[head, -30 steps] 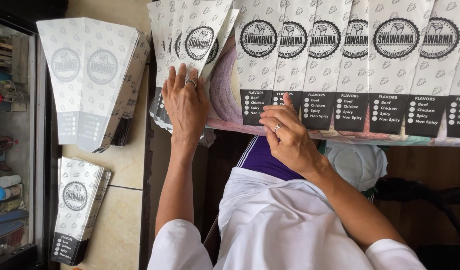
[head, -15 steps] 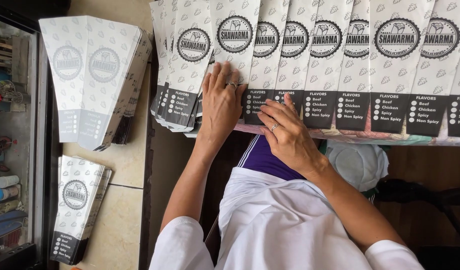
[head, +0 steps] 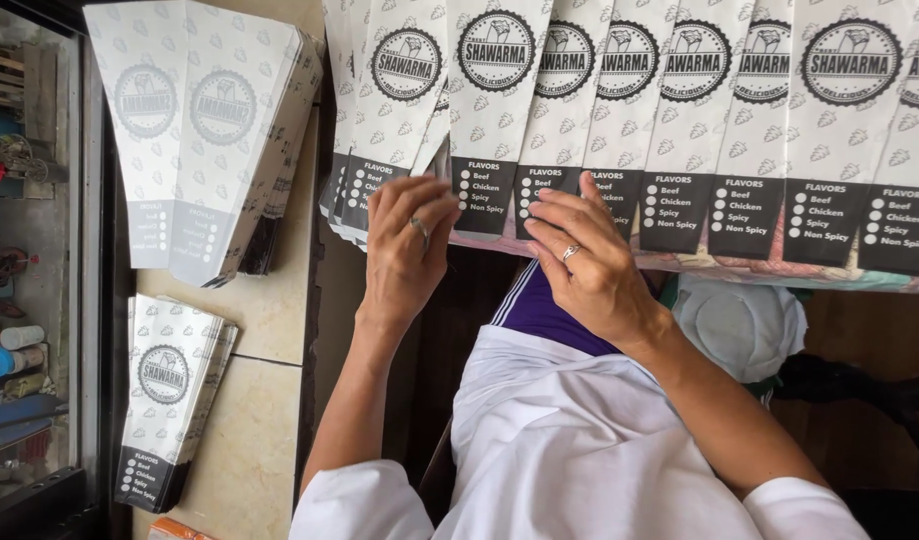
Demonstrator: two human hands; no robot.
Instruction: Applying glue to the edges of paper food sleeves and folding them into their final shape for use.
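A row of white paper sleeves with round black emblems and black lower bands lies overlapped along the table edge. My left hand, wearing a ring, has its fingers bent at the lower edge of the loose stack of sleeves and beside the leftmost sleeve of the row. Its thumb is hidden. My right hand, also ringed, rests with fingers spread flat on the black bands of the neighbouring sleeves.
A thick stack of the same sleeves, face down, lies on the tiled counter at left, with a smaller stack below it. A glass-fronted case holds clutter at far left. A white cap lies under the table edge.
My left hand moved right from the loose stack, laid a sleeve onto the row's left end, then drew back to the lower edge. My right hand stayed on the row.
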